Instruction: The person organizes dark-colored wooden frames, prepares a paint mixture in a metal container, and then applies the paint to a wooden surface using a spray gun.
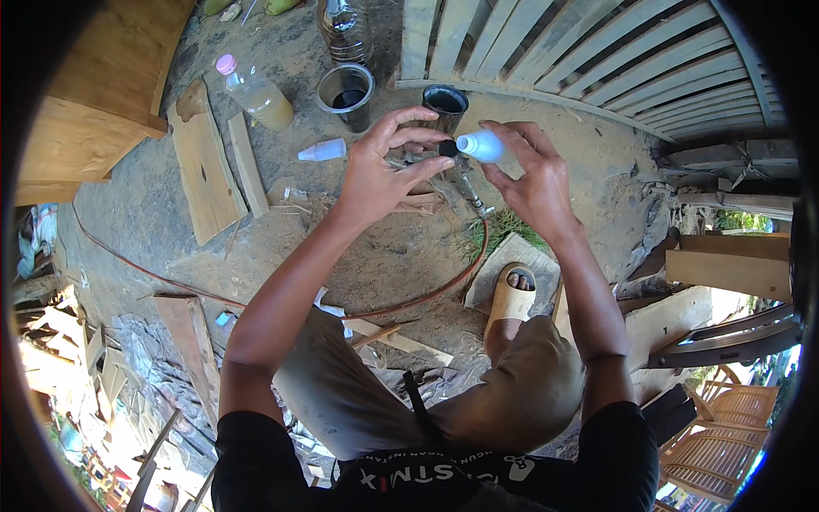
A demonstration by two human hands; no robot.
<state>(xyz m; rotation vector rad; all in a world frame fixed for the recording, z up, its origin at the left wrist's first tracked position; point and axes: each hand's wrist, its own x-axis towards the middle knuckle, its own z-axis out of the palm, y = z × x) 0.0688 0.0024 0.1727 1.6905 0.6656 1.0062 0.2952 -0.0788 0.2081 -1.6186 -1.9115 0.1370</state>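
Head view: forearms outstretched, left grip pinches black cap, right grip holds tilted white bottle.

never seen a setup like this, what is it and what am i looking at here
There's no machine: these are a person's bare hands. The one picture comes from a wide fisheye camera worn on the head, looking down, so straight edges bend near the rim.

The left hand pinches a black cap close to the mouth of a pale bottle, which the right hand holds.

On the ground are a pink-capped bottle, two cups, a hose and a board.
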